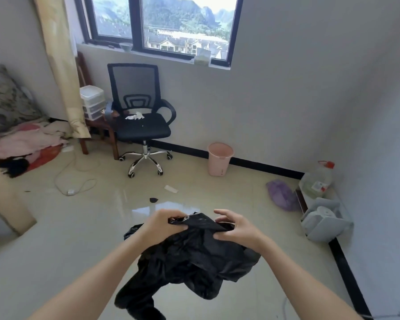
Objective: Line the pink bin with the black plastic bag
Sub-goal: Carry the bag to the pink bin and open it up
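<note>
No writing can be read anywhere in the room; the clear plastic jug (318,181) with the red cap in the right corner carries a small white-and-red label, too blurred to make out.

Both bare forearms reach forward from the bottom of the view and meet over the black plastic bag (194,257), which is held up in the air above the glossy tile floor (79,239). The left hand (162,225) is curled closed over the bag's upper edge, knuckles up, fingers bunching the film. The right hand (236,229) pinches the same edge just beside it — thumb underneath, lower fingers pressed on the plastic, the index and middle fingers lifted and spread loose above. Between the two hands the top of the bag rises in a small crumpled peak; the rest hangs down in wrinkled folds, still gathered rather than opened out.

The pink bin (219,159) stands upright and unlined on the floor against the far wall, well apart from the hands, to the right of the black mesh office chair (140,107) — a purple plastic bag (281,195) lies on the floor further right.
</note>
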`<state>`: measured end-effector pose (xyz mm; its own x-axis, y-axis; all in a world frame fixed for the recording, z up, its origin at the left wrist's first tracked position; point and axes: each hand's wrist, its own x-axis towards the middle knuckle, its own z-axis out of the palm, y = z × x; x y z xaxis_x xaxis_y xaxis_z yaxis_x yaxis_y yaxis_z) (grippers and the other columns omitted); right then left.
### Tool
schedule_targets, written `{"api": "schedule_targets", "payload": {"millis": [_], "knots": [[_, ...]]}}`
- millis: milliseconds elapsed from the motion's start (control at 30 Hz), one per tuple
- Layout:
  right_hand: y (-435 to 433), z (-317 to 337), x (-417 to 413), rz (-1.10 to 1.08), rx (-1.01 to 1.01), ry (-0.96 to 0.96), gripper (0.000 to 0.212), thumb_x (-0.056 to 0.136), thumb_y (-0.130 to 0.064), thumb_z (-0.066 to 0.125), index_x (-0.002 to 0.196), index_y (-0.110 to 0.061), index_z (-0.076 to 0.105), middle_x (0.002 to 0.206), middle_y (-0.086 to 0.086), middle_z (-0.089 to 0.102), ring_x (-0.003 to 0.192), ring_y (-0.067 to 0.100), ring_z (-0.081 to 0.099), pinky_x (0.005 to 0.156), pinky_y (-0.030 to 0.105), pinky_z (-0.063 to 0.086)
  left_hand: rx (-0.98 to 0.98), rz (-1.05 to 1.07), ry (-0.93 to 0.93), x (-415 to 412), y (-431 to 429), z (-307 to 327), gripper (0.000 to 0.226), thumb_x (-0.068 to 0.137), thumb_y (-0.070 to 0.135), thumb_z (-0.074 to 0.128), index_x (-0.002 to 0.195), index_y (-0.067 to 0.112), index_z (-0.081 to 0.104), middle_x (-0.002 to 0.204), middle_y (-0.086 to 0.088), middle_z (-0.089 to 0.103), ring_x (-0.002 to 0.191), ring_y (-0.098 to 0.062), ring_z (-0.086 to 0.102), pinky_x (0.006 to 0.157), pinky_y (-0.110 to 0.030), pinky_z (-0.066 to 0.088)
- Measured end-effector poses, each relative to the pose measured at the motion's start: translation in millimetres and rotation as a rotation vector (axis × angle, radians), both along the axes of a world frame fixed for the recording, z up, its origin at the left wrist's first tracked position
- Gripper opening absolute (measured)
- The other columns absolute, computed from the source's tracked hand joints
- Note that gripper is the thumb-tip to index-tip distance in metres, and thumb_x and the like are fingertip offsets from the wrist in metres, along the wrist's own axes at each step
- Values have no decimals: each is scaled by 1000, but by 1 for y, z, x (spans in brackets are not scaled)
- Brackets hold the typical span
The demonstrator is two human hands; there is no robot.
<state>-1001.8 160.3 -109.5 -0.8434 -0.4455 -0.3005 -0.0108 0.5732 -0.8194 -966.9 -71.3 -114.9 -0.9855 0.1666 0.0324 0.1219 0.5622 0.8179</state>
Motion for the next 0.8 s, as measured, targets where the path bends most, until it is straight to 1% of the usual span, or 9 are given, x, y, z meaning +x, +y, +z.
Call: {"api": "schedule_targets", "payload": {"millis": [100,233,300,367,467,533,633,733,800], "knots": [[-2,5,-59,32,-41,26,58,77,-26,70,129,-32,44,125,0,52,117,13,50,101,32,42,22,4,-21,-52,-1,9,21,75,4,71,96,6,71,81,18,62,73,18,57,69,0,40],[-18,-1,-123,73,-45,49,52,80,-42,62,128,-35,44,122,-5,52,121,15,47,106,38,37,104,24,-122,-102,-7,12,24,75,6,71,79,30,70,67,25,69,69,7,62,67,-6,45],[-30,-7,-151,73,-33,28,45,84,-42,58,127,-34,46,117,-6,56,115,14,51,105,37,39,142,77,-133,-126,-14,6,22,74,6,72,79,27,72,68,15,71,68,0,63,67,-11,48],[-45,-16,-181,81,-3,12,42,85,-40,56,125,-31,48,101,-10,60,102,12,56,100,33,41,213,149,-155,-153,-25,1,18,74,3,72,79,20,74,68,10,72,66,-3,65,65,-11,50],[-71,-27,-227,87,47,-4,38,85,-39,56,121,-28,54,80,-13,56,84,10,54,89,29,41,289,185,-189,-201,-46,-4,26,75,-1,70,70,24,75,61,13,73,63,-3,67,62,-11,52],[-86,-32,-260,61,65,-16,32,84,-36,57,114,-25,59,74,-11,54,76,9,52,80,26,39,321,203,-189,-239,-61,-6,31,74,-1,70,64,27,74,59,12,72,62,-6,67,62,-11,52],[-102,-32,-306,19,73,-39,22,84,-29,58,102,-17,64,70,-9,53,63,6,47,65,22,35,333,195,-199,-300,-79,-6,26,74,1,71,64,25,73,61,10,71,67,-14,63,62,-11,50],[-108,-28,-348,-47,69,-34,8,84,-23,59,84,-16,64,67,-6,53,56,4,44,57,15,34,333,140,-219,-355,-88,-4,26,74,5,71,64,28,73,73,-6,72,73,-19,62,67,-16,49],[-107,-29,-373,-101,63,-33,11,84,-20,60,73,-18,62,66,-3,55,55,3,45,56,13,35,335,106,-241,-388,-89,-5,22,75,6,71,67,26,74,81,-16,72,74,-21,61,70,-22,48]]}}
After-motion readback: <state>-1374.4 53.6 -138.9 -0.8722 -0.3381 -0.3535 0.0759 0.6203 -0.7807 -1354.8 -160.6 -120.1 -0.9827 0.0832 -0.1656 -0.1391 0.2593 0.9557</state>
